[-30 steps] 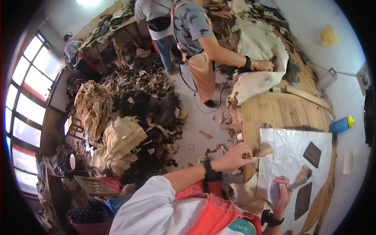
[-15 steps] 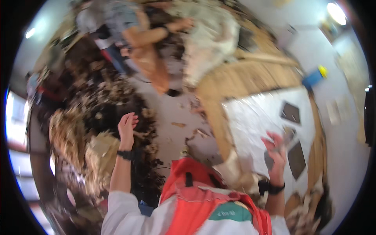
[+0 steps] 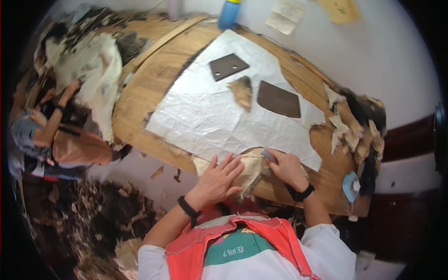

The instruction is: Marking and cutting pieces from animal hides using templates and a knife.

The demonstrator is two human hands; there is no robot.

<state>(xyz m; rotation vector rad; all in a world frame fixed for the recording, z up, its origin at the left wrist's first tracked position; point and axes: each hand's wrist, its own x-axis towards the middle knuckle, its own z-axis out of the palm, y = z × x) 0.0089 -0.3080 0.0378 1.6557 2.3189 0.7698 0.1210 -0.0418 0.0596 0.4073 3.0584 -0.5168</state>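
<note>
My left hand (image 3: 218, 179) lies flat, fingers spread, on the near edge of a large white-silver sheet (image 3: 196, 105) and a pale hide piece (image 3: 252, 169). My right hand (image 3: 285, 169) is closed round a small grey tool (image 3: 269, 155), its working end hidden against the hide. The pale hide hangs partly over the table's front edge. Farther up the sheet lie a dark brown flat piece with two holes (image 3: 228, 66), a plain dark brown flat piece (image 3: 280, 100) and a small furry scrap (image 3: 241, 91) between them.
The wooden table (image 3: 144, 93) bears hide scraps (image 3: 357, 119) and a blue mask (image 3: 350, 186) on the right. A blue bottle (image 3: 229, 15) stands at the back. To the left, a co-worker's hand (image 3: 72, 87) touches a pale hide (image 3: 95, 70). Scraps (image 3: 100, 214) pile up on the floor.
My view has swung right toward the table. Both hands, raised and apart before, have come together at the sheet's near edge. The left now presses flat; the right holds the grey tool there.
</note>
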